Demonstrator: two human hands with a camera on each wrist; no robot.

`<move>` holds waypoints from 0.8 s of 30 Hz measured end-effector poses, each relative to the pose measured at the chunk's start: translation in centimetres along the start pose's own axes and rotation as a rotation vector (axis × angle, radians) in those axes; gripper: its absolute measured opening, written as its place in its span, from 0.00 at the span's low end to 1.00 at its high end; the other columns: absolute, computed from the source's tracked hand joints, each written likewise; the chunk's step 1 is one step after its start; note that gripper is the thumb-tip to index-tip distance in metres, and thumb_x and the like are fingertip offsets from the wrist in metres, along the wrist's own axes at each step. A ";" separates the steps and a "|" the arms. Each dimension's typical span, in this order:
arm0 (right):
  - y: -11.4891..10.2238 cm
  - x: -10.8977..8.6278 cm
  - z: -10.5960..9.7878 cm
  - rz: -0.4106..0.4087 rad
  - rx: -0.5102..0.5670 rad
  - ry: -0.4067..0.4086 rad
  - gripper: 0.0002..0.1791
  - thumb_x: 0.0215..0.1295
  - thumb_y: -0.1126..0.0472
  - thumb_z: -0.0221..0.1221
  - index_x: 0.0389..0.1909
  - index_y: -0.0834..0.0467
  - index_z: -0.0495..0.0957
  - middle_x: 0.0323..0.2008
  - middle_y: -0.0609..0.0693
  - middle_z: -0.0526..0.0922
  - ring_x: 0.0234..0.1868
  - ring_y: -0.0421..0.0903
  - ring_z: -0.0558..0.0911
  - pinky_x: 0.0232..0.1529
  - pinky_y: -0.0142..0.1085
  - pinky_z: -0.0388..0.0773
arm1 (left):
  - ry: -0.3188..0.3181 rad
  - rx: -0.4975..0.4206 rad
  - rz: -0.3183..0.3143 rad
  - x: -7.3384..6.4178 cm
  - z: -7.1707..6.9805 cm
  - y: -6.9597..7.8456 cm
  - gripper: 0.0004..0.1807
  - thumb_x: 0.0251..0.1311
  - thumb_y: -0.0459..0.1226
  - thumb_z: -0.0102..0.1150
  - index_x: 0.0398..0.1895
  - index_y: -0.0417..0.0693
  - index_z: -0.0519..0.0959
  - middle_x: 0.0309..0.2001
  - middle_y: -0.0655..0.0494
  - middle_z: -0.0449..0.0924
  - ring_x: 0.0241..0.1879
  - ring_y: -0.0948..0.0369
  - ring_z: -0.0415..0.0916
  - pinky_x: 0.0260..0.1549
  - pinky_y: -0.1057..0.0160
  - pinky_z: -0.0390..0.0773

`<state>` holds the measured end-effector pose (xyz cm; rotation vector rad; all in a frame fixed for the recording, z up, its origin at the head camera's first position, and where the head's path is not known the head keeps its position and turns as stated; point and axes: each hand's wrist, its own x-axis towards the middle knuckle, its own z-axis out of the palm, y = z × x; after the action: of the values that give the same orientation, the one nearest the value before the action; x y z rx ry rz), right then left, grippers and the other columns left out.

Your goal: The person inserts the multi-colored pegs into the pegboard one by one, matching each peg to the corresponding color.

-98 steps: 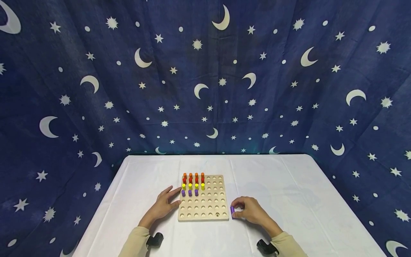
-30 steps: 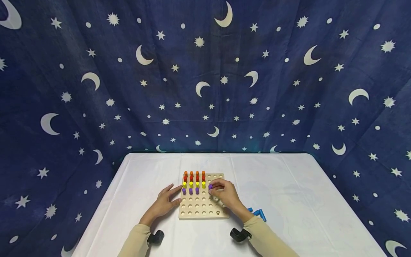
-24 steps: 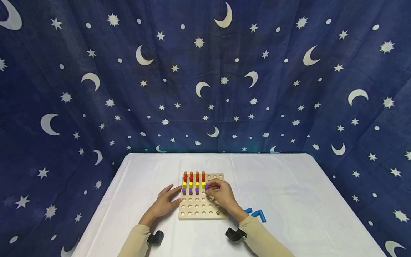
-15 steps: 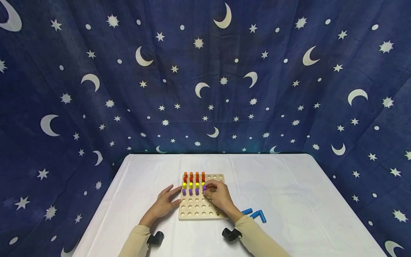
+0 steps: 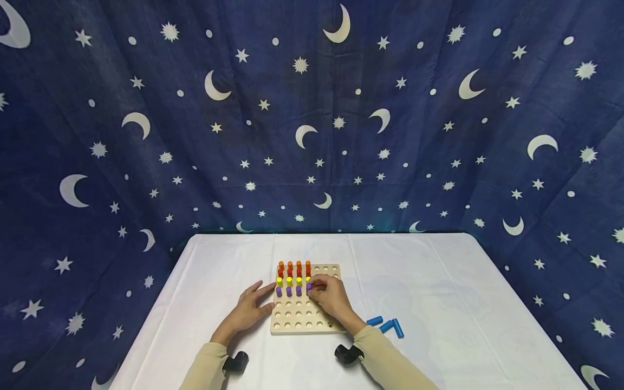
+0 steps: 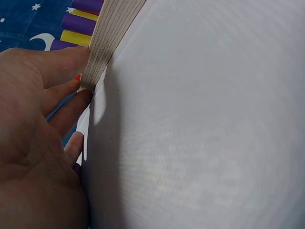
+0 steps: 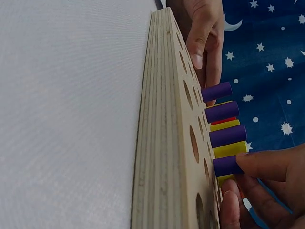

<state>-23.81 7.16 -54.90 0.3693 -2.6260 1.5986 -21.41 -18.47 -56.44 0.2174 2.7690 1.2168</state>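
Note:
My right hand (image 5: 331,297) pinches a purple peg (image 7: 226,165) between thumb and fingers. The peg stands in the wooden pegboard (image 5: 298,325), at the right end of the row of purple pegs (image 5: 289,291). Behind that row stand rows of yellow pegs (image 5: 290,282), red pegs (image 5: 290,273) and orange pegs (image 5: 290,265). My left hand (image 5: 252,311) lies at the board's left edge with fingers spread; in the left wrist view its thumb (image 6: 66,62) and fingertips touch the board's side. The right hand hides some of the holes at the board's right.
Several blue pegs (image 5: 385,325) lie loose on the white-covered table (image 5: 429,281) to the right of the board, beside the right forearm. A dark blue curtain (image 5: 312,108) with moons and stars hangs behind the table.
My right hand has picked up the purple peg from beside the board, carried it left and back, and lowered it into the purple row. The left hand has stayed at the board's edge.

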 end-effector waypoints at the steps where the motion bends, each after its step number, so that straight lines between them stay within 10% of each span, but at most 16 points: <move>1: 0.0 0.0 0.0 0.002 -0.004 -0.004 0.09 0.55 0.69 0.69 0.37 0.57 0.84 0.31 0.48 0.86 0.31 0.37 0.83 0.34 0.27 0.81 | -0.001 0.000 -0.004 0.0 0.0 0.0 0.30 0.60 0.44 0.65 0.67 0.56 0.72 0.73 0.35 0.57 0.73 0.32 0.50 0.66 0.26 0.50; 24: -2.3 -0.9 -2.9 -0.050 -0.026 -0.029 0.12 0.58 0.67 0.67 0.44 0.58 0.84 0.40 0.51 0.86 0.39 0.44 0.84 0.40 0.29 0.83 | 0.003 0.005 -0.014 0.0 0.3 -0.2 0.30 0.60 0.45 0.65 0.67 0.56 0.72 0.73 0.35 0.57 0.73 0.33 0.51 0.66 0.27 0.51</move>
<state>-22.65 8.88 -51.66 0.4567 -2.6342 1.5542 -21.43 -18.39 -56.73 0.1962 2.7712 1.2080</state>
